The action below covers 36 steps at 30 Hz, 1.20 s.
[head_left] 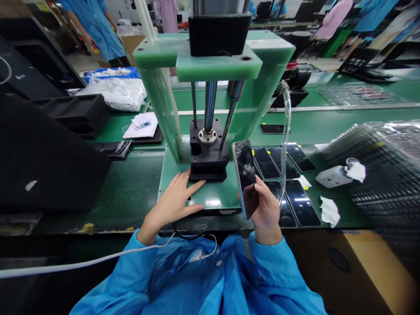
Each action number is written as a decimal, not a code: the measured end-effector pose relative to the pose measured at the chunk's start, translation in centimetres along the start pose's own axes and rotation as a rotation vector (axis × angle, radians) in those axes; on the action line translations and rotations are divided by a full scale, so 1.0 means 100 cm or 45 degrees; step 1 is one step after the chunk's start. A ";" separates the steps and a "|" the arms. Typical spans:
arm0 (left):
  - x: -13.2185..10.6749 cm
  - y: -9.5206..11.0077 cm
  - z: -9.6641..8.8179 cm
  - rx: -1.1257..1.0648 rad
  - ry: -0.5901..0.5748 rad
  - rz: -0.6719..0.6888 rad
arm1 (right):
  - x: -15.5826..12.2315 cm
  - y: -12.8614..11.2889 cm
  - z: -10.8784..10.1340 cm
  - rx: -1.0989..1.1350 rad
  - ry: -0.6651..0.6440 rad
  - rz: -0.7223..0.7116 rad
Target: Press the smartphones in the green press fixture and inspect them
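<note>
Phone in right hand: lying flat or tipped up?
Tipped up: the right hand holds the phone slanted above the bench; other phones lie flat.

Narrow gap between the grips, press block ahead

The black press block (208, 157) stands just ahead of the left grip (173, 199); laid-out phones (300, 205) and a clear tube (286, 131) crowd the right grip (262, 205) and its held phone (244, 175); open worktop (131, 192) lies to the left.

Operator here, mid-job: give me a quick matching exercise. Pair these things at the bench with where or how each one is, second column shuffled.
1. left hand
2. right hand
3. clear tube
4. white tissue

A. on the green bench, right of the phones
B. flat on the green board
C. gripping a phone
D. curving down over the phones

Pairs: 1-B, 2-C, 3-D, 4-A
</note>
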<state>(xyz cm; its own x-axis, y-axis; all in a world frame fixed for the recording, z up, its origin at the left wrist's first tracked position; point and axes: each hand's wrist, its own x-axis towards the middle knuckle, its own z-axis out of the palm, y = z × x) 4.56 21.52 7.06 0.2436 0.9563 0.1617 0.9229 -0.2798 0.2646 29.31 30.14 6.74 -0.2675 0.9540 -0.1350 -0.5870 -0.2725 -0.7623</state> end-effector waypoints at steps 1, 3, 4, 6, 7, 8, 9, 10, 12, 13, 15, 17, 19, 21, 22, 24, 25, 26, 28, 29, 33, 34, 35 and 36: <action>0.000 0.000 0.001 0.014 0.003 0.002 | 0.000 0.000 0.000 -0.026 -0.042 -0.032; 0.000 0.000 0.002 0.035 0.001 0.005 | 0.002 0.000 0.000 -0.107 -0.123 -0.092; 0.000 0.000 0.002 0.041 -0.003 0.005 | 0.003 0.000 -0.001 -0.147 -0.146 -0.114; 0.000 -0.001 0.001 0.045 -0.004 0.008 | 0.005 0.000 -0.004 -0.208 -0.146 -0.162; 0.000 -0.001 0.001 0.046 -0.003 0.009 | 0.006 0.000 -0.005 -0.227 -0.137 -0.184; 0.000 -0.001 0.001 0.048 -0.003 0.010 | 0.006 0.000 -0.006 -0.240 -0.128 -0.205; 0.000 -0.001 0.001 0.050 0.000 0.011 | 0.007 0.001 -0.006 -0.248 -0.120 -0.225; 0.000 -0.001 0.001 0.053 0.003 0.014 | 0.007 0.001 -0.006 -0.255 -0.120 -0.239; 0.000 0.000 0.001 0.062 0.005 0.022 | 0.005 0.002 -0.004 -0.268 -0.145 -0.253; 0.001 0.001 0.001 0.068 0.006 0.025 | 0.004 0.002 -0.003 -0.280 -0.164 -0.259; 0.001 0.002 0.001 0.079 0.005 0.023 | 0.001 0.002 -0.001 -0.307 -0.208 -0.265; 0.001 0.003 0.001 0.087 0.000 0.011 | -0.002 0.002 0.001 -0.325 -0.230 -0.266; 0.001 0.003 0.001 0.091 -0.007 -0.001 | -0.003 0.002 0.000 -0.339 -0.212 -0.270; 0.001 0.004 0.000 0.095 -0.017 -0.010 | -0.002 0.002 -0.001 -0.354 -0.185 -0.276; 0.002 0.004 0.000 0.098 -0.025 -0.013 | -0.002 0.002 -0.002 -0.360 -0.176 -0.280; 0.002 0.005 0.000 0.104 -0.037 -0.016 | -0.001 0.003 -0.003 -0.370 -0.168 -0.279; 0.002 0.005 0.000 0.107 -0.040 -0.015 | -0.001 0.003 -0.004 -0.373 -0.166 -0.275; 0.002 0.005 0.000 0.110 -0.039 -0.014 | -0.001 0.003 -0.004 -0.375 -0.161 -0.273; 0.002 0.005 0.000 0.110 -0.031 -0.010 | -0.002 0.004 -0.005 -0.376 -0.139 -0.274; 0.002 0.005 0.000 0.106 -0.028 -0.007 | -0.002 0.004 -0.005 -0.375 -0.129 -0.279; 0.001 0.004 0.001 0.089 -0.022 -0.003 | -0.003 0.003 -0.005 -0.380 -0.075 -0.306; 0.001 0.004 0.001 0.084 -0.022 -0.005 | -0.003 0.003 -0.005 -0.381 -0.056 -0.312; 0.002 0.005 0.001 0.079 -0.023 -0.007 | -0.003 0.003 -0.004 -0.380 -0.033 -0.318; 0.002 0.005 0.001 0.076 -0.024 -0.008 | -0.003 0.003 -0.004 -0.377 -0.017 -0.319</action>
<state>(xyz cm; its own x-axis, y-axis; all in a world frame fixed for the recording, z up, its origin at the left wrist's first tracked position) 5.07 21.56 7.12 0.2428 0.9595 0.1425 0.9404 -0.2689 0.2083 29.50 29.82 6.28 -0.1549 0.9842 0.0858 -0.3900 0.0188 -0.9206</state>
